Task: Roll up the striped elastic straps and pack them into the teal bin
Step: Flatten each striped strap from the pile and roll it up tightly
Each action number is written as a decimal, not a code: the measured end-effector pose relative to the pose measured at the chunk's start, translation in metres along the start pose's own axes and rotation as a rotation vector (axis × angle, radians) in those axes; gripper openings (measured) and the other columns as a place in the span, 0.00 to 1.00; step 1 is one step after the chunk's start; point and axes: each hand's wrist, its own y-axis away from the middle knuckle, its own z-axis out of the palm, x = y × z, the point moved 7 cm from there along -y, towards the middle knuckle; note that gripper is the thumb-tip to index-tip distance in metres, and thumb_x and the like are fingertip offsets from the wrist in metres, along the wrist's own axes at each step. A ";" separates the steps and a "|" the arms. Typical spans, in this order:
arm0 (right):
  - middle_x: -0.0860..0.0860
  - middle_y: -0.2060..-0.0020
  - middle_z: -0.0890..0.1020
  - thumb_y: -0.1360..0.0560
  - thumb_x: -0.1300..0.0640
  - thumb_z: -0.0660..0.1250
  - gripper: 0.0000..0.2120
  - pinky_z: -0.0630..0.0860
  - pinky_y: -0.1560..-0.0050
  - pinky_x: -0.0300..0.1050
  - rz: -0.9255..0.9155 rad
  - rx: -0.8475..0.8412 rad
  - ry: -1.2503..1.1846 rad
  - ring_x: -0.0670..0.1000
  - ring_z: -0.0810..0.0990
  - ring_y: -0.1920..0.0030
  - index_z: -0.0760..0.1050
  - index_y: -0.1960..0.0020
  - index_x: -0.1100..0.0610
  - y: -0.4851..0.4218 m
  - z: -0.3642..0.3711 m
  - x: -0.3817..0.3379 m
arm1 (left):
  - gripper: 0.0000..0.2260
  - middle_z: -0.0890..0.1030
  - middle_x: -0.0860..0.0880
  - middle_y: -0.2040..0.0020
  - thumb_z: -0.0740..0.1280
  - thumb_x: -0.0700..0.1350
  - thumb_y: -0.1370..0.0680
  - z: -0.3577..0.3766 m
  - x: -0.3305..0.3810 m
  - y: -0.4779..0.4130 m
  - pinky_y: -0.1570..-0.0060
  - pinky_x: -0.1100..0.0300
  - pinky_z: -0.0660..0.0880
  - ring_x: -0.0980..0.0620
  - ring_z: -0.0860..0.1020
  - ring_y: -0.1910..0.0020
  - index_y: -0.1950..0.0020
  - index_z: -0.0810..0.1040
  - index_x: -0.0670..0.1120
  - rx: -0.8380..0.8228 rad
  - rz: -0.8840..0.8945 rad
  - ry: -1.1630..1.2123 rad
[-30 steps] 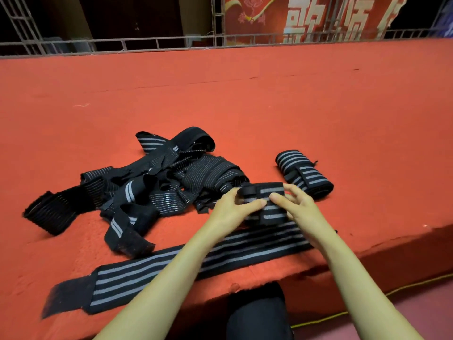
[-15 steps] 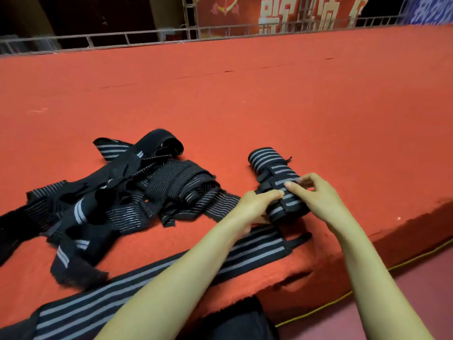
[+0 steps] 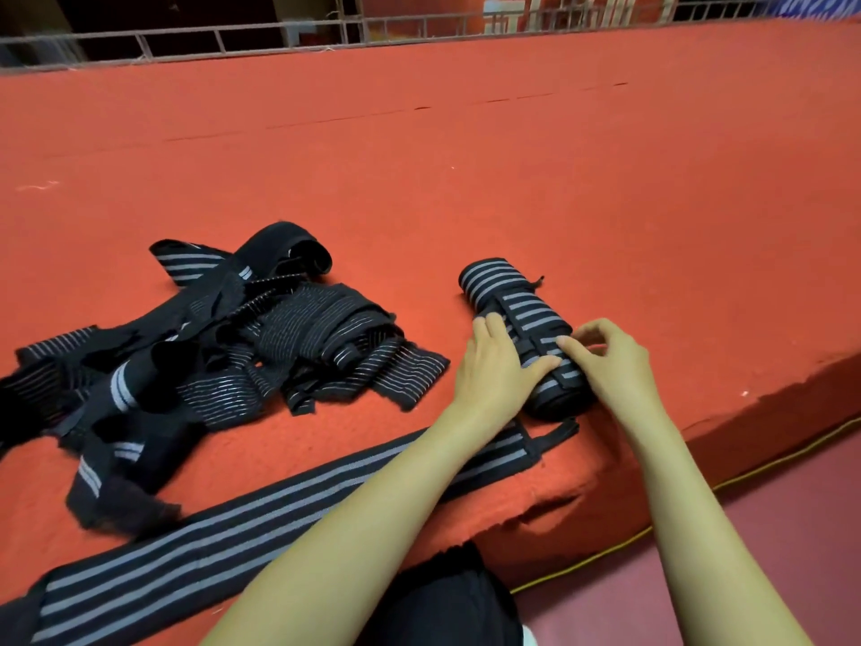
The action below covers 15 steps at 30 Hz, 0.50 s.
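Two rolled striped straps lie end to end on the red carpeted platform (image 3: 605, 202). The far roll (image 3: 494, 284) lies free. The near roll (image 3: 554, 398) sits under both hands. My left hand (image 3: 494, 366) rests on its left side with fingers fairly straight and the thumb laid across it. My right hand (image 3: 615, 366) holds its right side, thumb pressing the top and fingers curled. A long flat strap (image 3: 242, 524) stretches along the front edge under my left forearm. A tangled pile of straps (image 3: 195, 356) lies to the left. No teal bin is in view.
The platform's torn front edge (image 3: 582, 501) drops to a dark red floor (image 3: 768, 515) at lower right, with a yellow cord along its base. A metal railing (image 3: 326, 32) runs along the far side. A dark clothed knee (image 3: 447, 599) shows below.
Both hands carried the freshly rolled strap to the right and set it down against the end of the first roll. The flat strap and the pile stayed put.
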 end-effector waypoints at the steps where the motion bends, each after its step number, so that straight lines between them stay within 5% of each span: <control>1: 0.52 0.57 0.80 0.26 0.55 0.70 0.06 0.68 0.54 0.42 -0.062 0.023 0.031 0.52 0.78 0.56 0.78 0.53 0.57 0.002 0.001 -0.004 | 0.26 0.69 0.44 0.42 0.70 0.56 0.27 -0.004 0.005 0.004 0.45 0.53 0.70 0.44 0.70 0.42 0.39 0.66 0.41 0.054 0.097 0.029; 4: 0.53 0.56 0.78 0.25 0.59 0.68 0.03 0.66 0.51 0.42 -0.205 0.055 0.134 0.56 0.77 0.52 0.79 0.52 0.58 0.012 -0.002 -0.015 | 0.17 0.71 0.45 0.43 0.70 0.46 0.26 0.001 0.012 0.020 0.40 0.56 0.66 0.47 0.69 0.41 0.41 0.73 0.41 0.041 0.278 0.084; 10: 0.55 0.33 0.74 0.20 0.58 0.61 0.17 0.62 0.33 0.45 -0.234 -0.082 0.248 0.56 0.70 0.32 0.73 0.33 0.60 0.042 0.008 -0.009 | 0.21 0.64 0.48 0.30 0.66 0.41 0.23 0.026 0.004 0.038 0.36 0.57 0.64 0.47 0.71 0.36 0.30 0.69 0.41 -0.129 0.230 0.110; 15: 0.58 0.30 0.70 0.19 0.58 0.58 0.19 0.59 0.29 0.49 -0.214 -0.105 0.328 0.57 0.66 0.29 0.69 0.29 0.61 0.045 0.014 -0.011 | 0.21 0.65 0.47 0.28 0.67 0.40 0.23 0.018 0.000 0.036 0.30 0.58 0.61 0.50 0.66 0.30 0.31 0.71 0.42 -0.204 0.173 0.245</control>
